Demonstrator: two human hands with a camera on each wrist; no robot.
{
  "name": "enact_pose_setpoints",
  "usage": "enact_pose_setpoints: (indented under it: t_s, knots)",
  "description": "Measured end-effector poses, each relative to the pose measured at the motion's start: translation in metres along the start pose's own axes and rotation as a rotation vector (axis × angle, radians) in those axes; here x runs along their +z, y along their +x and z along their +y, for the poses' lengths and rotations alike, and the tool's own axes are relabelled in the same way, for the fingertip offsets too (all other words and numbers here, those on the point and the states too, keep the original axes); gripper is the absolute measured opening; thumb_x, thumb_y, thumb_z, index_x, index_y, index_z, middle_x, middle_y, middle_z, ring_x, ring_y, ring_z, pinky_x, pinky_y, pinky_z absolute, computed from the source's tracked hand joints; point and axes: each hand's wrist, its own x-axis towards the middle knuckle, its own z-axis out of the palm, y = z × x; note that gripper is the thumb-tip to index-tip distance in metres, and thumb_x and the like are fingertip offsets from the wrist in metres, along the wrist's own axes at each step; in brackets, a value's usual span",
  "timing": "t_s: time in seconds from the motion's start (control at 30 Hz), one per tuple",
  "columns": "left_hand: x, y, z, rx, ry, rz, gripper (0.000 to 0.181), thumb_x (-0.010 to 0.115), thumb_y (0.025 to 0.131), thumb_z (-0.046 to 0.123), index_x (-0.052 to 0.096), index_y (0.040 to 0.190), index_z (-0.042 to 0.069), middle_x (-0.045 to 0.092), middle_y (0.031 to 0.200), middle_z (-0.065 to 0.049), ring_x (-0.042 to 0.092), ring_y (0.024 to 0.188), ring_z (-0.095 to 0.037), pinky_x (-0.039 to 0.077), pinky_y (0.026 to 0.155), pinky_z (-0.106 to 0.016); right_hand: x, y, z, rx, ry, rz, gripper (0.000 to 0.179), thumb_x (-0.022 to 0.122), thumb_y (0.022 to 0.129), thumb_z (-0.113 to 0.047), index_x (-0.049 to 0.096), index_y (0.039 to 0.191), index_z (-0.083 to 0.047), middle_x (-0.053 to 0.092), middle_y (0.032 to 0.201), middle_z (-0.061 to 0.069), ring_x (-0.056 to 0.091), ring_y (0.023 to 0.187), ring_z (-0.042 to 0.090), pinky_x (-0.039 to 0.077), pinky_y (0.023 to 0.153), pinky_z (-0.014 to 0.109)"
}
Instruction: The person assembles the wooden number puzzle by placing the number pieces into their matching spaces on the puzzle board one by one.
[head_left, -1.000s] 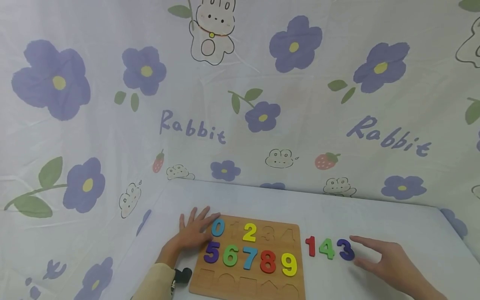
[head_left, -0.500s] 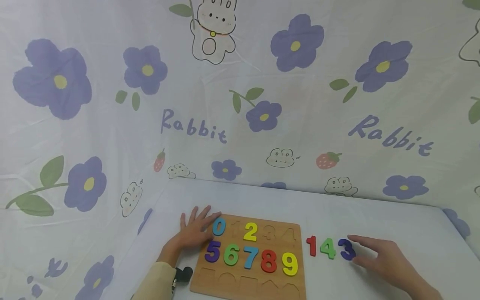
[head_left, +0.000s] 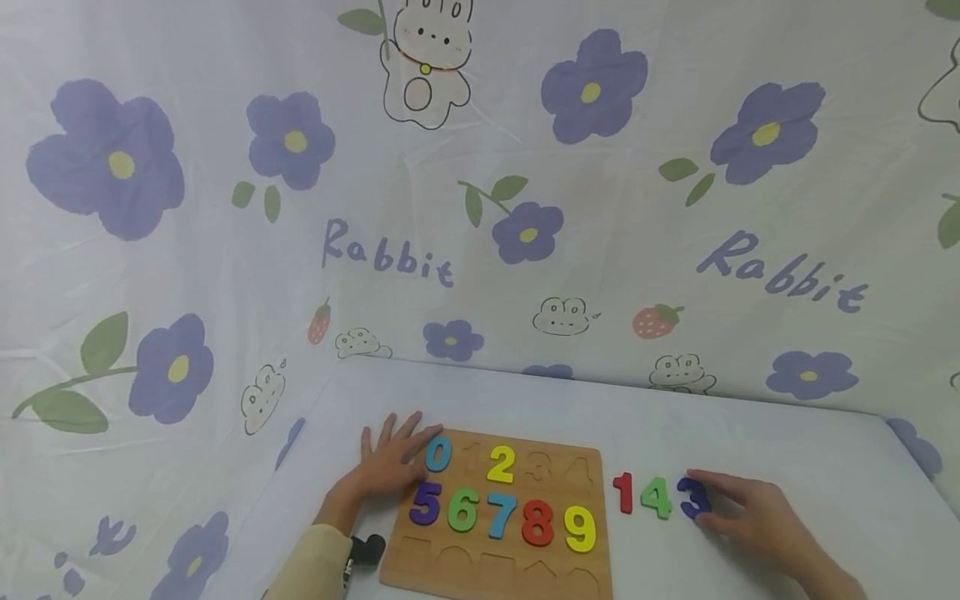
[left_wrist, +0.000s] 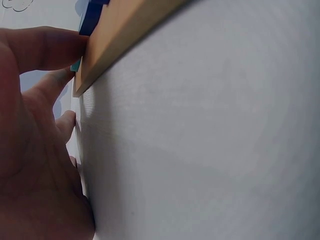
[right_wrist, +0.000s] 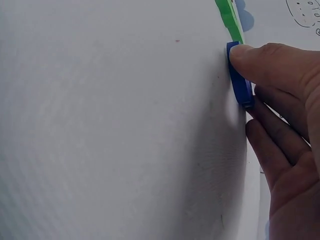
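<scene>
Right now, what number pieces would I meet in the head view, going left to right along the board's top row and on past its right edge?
Blue 0, yellow 2, red 1, green 4, purple 3.

The right fingers (head_left: pixel 718 482) pinch the purple 3 (head_left: pixel 697 496).

The board (head_left: pixel 435 579) looks smooth wood, the backdrop (head_left: pixel 622 192) cloth.
</scene>
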Motion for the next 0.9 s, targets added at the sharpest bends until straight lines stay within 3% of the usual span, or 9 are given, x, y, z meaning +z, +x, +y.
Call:
enact_pose_setpoints:
  t_s: [0.17, 0.3, 0.5, 0.73, 0.9]
  knots:
    - [-0.003, -0.004, 0.005, -0.003, 0.008, -0.003, 0.074, 0.067, 0.092, 0.026, 0.052, 0.165, 0.026, 0.024, 0.183, -0.015, -0.002, 0.168, -0.055, -0.016, 0.125, -0.082, 0.003, 0.000, 0.001, 0.041, 0.008, -0.002, 0.063, 0.093, 0.086, -0.026, 0.072, 0.145, -0.013, 0.070, 0.147, 0.021, 0.057, 0.143, 0.054, 0.051, 0.110, 0.072]
    - [0.002, -0.001, 0.000, -0.005, 0.012, 0.007, 0.074, 0.067, 0.093, 0.026, 0.051, 0.165, 0.029, 0.024, 0.183, -0.015, -0.002, 0.168, -0.055, -0.017, 0.125, -0.081, 0.003, -0.001, 0.002, 0.058, 0.020, 0.006, 0.064, 0.093, 0.087, -0.028, 0.072, 0.145, -0.013, 0.070, 0.148, 0.021, 0.057, 0.143, 0.054, 0.050, 0.111, 0.073]
    - [0.007, 0.001, -0.005, 0.013, 0.001, 0.041, 0.073, 0.067, 0.092, 0.026, 0.053, 0.164, 0.031, 0.026, 0.182, -0.015, -0.001, 0.168, -0.055, -0.018, 0.125, -0.081, -0.005, -0.007, -0.002, -0.009, -0.027, 0.080, 0.063, 0.094, 0.085, -0.029, 0.073, 0.143, -0.012, 0.075, 0.141, 0.018, 0.064, 0.136, 0.052, 0.052, 0.108, 0.074]
    - [0.001, -0.002, 0.000, 0.015, -0.008, 0.025, 0.073, 0.068, 0.092, 0.025, 0.053, 0.164, 0.029, 0.026, 0.181, -0.018, -0.001, 0.168, -0.056, -0.018, 0.124, -0.083, -0.023, -0.011, -0.031, -0.047, -0.042, 0.145, 0.064, 0.093, 0.087, -0.034, 0.073, 0.143, -0.011, 0.077, 0.136, 0.019, 0.070, 0.129, 0.050, 0.055, 0.105, 0.073]
    - [0.008, 0.003, -0.007, -0.013, 0.023, 0.010, 0.073, 0.066, 0.094, 0.028, 0.050, 0.165, 0.033, 0.022, 0.184, -0.011, -0.004, 0.170, -0.051, -0.019, 0.126, -0.079, -0.029, -0.012, -0.060, -0.048, -0.018, 0.150, 0.062, 0.093, 0.088, -0.030, 0.073, 0.143, -0.011, 0.077, 0.136, 0.020, 0.070, 0.130, 0.050, 0.055, 0.104, 0.072]
